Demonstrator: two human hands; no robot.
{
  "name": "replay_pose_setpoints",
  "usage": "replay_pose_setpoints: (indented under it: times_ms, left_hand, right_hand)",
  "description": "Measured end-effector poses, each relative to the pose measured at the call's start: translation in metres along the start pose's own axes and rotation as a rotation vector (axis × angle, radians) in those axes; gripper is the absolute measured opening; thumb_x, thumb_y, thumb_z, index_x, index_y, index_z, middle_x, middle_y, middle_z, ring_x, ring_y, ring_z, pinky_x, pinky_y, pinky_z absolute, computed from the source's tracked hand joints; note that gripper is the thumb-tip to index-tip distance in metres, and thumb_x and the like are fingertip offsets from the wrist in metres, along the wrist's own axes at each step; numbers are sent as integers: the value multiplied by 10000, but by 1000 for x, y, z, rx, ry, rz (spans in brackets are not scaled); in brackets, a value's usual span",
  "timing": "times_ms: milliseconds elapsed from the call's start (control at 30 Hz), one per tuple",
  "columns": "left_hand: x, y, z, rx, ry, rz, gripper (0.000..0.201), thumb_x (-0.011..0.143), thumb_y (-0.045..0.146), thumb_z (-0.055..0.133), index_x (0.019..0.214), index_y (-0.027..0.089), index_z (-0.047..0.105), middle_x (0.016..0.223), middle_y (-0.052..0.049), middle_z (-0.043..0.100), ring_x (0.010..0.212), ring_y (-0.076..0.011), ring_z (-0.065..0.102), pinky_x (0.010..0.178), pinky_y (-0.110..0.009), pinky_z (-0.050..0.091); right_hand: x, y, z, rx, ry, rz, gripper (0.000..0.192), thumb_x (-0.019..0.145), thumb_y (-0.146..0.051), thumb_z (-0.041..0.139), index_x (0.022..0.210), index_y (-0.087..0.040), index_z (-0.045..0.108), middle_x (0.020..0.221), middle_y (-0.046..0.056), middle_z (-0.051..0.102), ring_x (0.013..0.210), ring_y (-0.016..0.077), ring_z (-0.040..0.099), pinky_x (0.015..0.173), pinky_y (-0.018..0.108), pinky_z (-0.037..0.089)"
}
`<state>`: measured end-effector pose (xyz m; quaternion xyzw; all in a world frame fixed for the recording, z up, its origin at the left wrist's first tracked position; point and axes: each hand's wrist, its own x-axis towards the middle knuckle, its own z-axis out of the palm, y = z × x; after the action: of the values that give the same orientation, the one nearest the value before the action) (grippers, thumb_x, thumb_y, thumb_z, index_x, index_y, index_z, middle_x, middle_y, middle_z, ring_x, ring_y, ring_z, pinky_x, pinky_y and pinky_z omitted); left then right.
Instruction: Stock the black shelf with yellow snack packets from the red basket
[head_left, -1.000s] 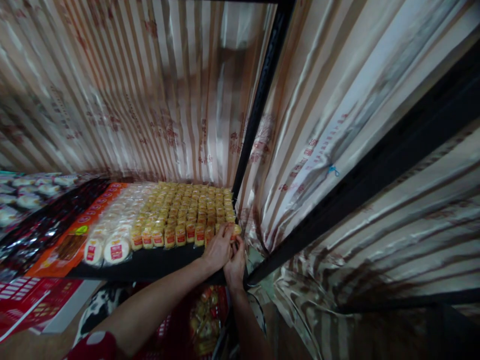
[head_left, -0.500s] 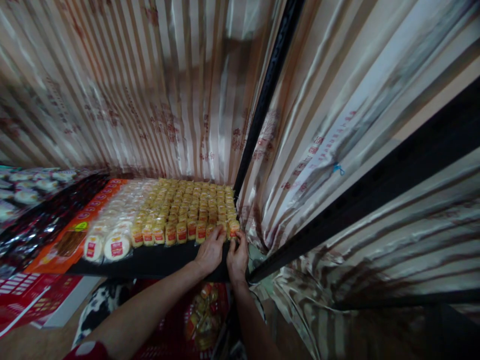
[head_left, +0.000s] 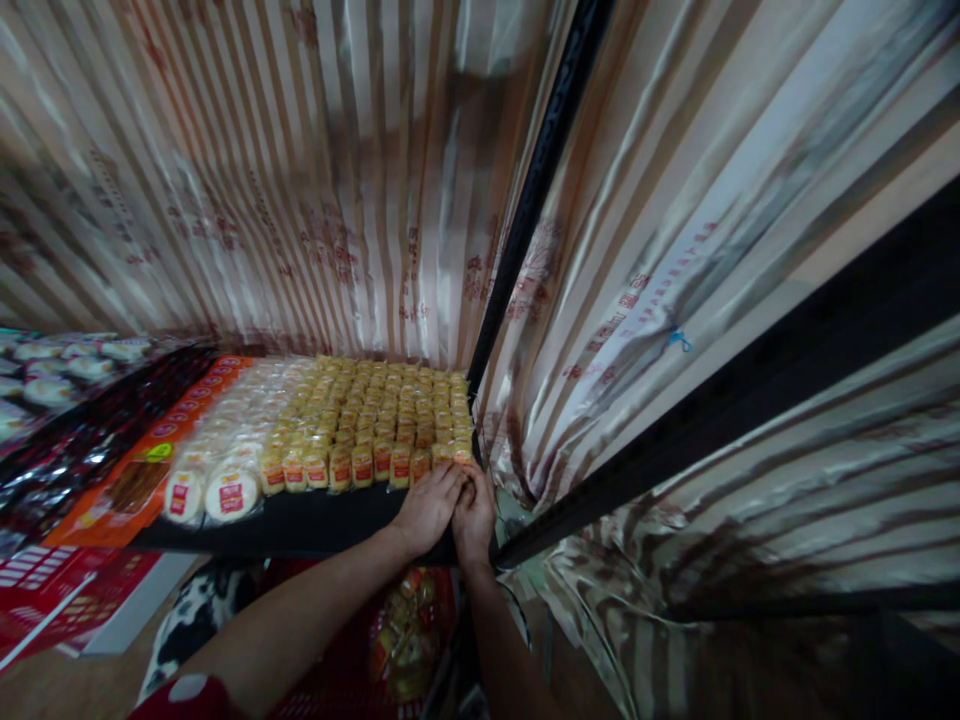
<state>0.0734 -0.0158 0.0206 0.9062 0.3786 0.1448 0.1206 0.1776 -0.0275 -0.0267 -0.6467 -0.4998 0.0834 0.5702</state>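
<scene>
Your left hand (head_left: 426, 508) and right hand (head_left: 472, 516) meet at the shelf (head_left: 315, 522) front's right corner — fingers curled together over the end packet (head_left: 459, 455); whether they grip it, I cannot tell. Packets (head_left: 375, 420) — yellow, red-labelled — lie in tight rows.

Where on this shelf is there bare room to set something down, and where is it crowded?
A bare black strip of the shelf runs along the front edge, between the round white packets and the left hand. Behind it, yellow packets fill every row; both hands crowd the right corner.
</scene>
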Motion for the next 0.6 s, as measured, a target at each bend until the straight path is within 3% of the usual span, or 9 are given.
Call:
replay_pose_setpoints:
  times_ms: [100,233,433,600]
  left_hand:
    - [-2,-1,8,65,-8,-26,453,885,133,258,1325,113,365,1414,-104,357,1340,-217,238,1057,-372,288]
    - [-8,-5,22,176,36,12,487,879,153,261,1360,90,308,1430,-118,319,1344,-224,226,1047,-361,286]
    - [-10,-14,42,366,269,146,480,873,231,317,1322,75,381,1401,-134,367,1300,-212,323,1092,-381,208]
    - [-10,-16,41,340,380,157,461,858,226,331,1278,73,445,1366,-143,418,1285,-233,348,1097,-423,207]
  right_hand:
    - [0,0,-1,49,-4,82,324,804,-212,326,1014,-146,563,1109,123,600,1066,193,528,956,386,385]
    - [8,-6,-1,111,-8,274,450,851,-345,308,1204,-111,460,1240,154,526,1161,206,471,1001,392,337]
    - [23,-13,7,206,-141,315,662,859,-535,211,1342,-108,362,1428,101,326,1327,184,261,1111,362,154]
    - [19,-8,18,235,-182,383,751,831,-612,220,1384,-108,283,1451,95,264,1340,201,238,1113,373,155]
